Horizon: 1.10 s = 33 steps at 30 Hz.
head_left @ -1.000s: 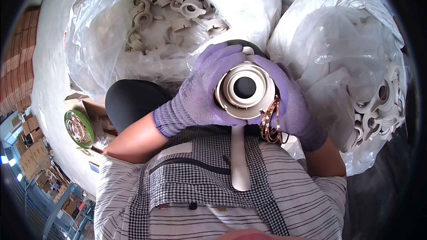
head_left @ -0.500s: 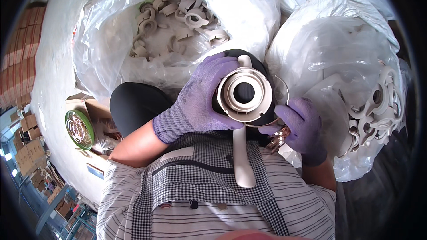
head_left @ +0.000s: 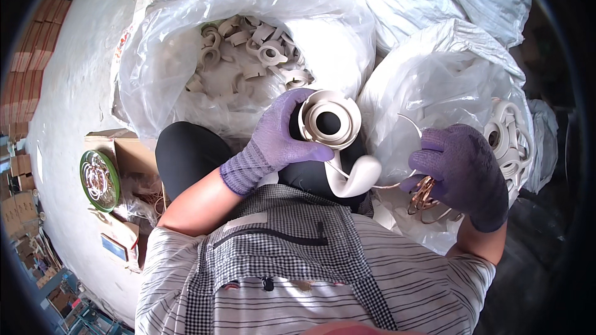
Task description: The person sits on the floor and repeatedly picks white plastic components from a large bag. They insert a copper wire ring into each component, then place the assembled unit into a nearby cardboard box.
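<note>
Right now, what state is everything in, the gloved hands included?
Beige handled collar: held, ring opening facing the camera
Copper-coloured bands: held, mostly bunched
Left hand: closed around the collar
Right hand: closed on the bands
Left plastic bag: open, partly filled
Right plastic bag: open, partly filled
Green-rimmed tray: holding thin rings
Cardboard box: open

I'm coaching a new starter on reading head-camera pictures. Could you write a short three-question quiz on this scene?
1. What does the left hand hold?
A) A cardboard box
B) A cream handled part
C) A plastic bag

2. True or false: the round green-rimmed container lies on the person's right.

3. What bundle is in the right hand?

Key:
1. B.
2. False; the round green-rimmed container lies on the person's left.
3. Thin, coppery metal hoops.
</note>
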Each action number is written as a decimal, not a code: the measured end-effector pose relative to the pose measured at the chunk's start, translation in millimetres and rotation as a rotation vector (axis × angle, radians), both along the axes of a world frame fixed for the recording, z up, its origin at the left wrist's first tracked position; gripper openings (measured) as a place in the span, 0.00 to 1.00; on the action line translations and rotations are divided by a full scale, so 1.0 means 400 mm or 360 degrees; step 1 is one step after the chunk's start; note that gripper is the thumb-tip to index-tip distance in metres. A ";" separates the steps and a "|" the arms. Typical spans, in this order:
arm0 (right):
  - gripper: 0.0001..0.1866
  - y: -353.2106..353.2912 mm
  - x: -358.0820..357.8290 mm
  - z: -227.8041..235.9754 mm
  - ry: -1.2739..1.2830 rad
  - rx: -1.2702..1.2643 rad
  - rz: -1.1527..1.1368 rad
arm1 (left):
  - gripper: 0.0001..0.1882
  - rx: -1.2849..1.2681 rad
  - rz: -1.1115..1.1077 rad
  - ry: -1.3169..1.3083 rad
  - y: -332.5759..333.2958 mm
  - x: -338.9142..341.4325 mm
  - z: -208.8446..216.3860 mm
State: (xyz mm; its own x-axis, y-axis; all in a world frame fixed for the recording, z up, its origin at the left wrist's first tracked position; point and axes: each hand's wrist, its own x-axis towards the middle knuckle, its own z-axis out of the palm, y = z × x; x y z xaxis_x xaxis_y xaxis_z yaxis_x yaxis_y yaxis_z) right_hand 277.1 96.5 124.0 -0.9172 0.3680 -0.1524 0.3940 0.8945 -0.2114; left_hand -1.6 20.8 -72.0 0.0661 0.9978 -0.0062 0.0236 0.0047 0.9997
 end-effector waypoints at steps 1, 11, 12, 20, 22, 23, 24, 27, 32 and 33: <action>0.14 -0.002 -0.008 0.004 -0.0027 0.0038 0.0047 | 0.53 -0.0023 0.0019 -0.0047 0.000 -0.005 -0.006; 0.10 -0.060 -0.053 -0.057 -0.0252 -0.0070 0.0084 | 0.52 0.0318 -0.0021 0.0272 -0.009 -0.019 0.030; 0.10 -0.063 -0.062 -0.066 -0.0239 -0.0146 0.0118 | 0.51 0.0334 -0.0051 0.0266 -0.010 -0.015 0.038; 0.14 -0.059 -0.093 -0.144 -0.0065 -0.0480 0.0277 | 0.55 0.0924 -0.0252 0.0933 0.009 0.016 0.118; 0.14 -0.049 -0.091 -0.178 0.0027 -0.0607 0.0250 | 0.53 0.1021 -0.0447 0.0753 0.028 0.036 0.089; 0.15 -0.046 -0.088 -0.193 0.0086 -0.0571 0.0273 | 0.52 0.1066 -0.0538 0.0666 0.035 0.043 0.088; 0.15 -0.048 -0.089 -0.201 0.0123 -0.0556 0.0294 | 0.51 0.0992 -0.0635 0.0795 0.038 0.047 0.090; 0.13 -0.059 -0.087 -0.206 0.0129 -0.0567 0.0308 | 0.48 0.0923 -0.0783 0.1076 0.042 0.060 0.092; 0.14 -0.108 -0.068 -0.081 -0.0032 -0.0226 0.0152 | 0.42 0.0501 -0.0027 0.0962 0.010 0.059 0.135; 0.15 -0.109 -0.064 -0.062 -0.0080 -0.0145 0.0114 | 0.43 0.0453 0.0123 0.0849 0.011 0.040 0.117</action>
